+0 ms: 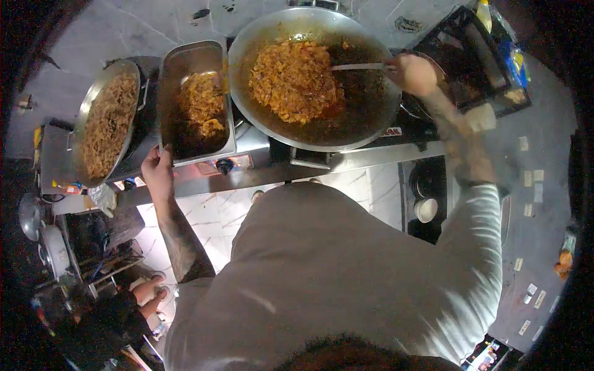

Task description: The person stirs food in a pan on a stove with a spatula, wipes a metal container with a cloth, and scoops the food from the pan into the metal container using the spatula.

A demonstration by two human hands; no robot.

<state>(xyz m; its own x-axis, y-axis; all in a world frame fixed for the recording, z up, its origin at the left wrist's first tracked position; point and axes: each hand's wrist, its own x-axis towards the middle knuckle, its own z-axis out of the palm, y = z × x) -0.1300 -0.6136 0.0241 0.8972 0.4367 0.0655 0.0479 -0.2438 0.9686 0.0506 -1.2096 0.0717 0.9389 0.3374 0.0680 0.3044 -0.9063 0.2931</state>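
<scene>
My right hand [416, 74] is closed round a long-handled metal cooking utensil [359, 66], whose head is buried in the food. That food, a reddish-brown shredded mix [291, 80], is heaped in the left half of a wide metal pan [371, 123]. My left hand [158, 168] pinches the near left corner of a deep rectangular steel food pan [204, 151]. Inside it lies a smaller heap of the same-looking mix [203, 102], toward its far right. The steel pan stands close beside the wide pan's left side.
Left of the steel pan, a round pan [86, 105] holds brown shredded food [111, 127]. Stove knobs [224, 166] line the front edge. A black-framed rack or box [476, 62] stands at the back right. Another person [117, 321] is at the lower left.
</scene>
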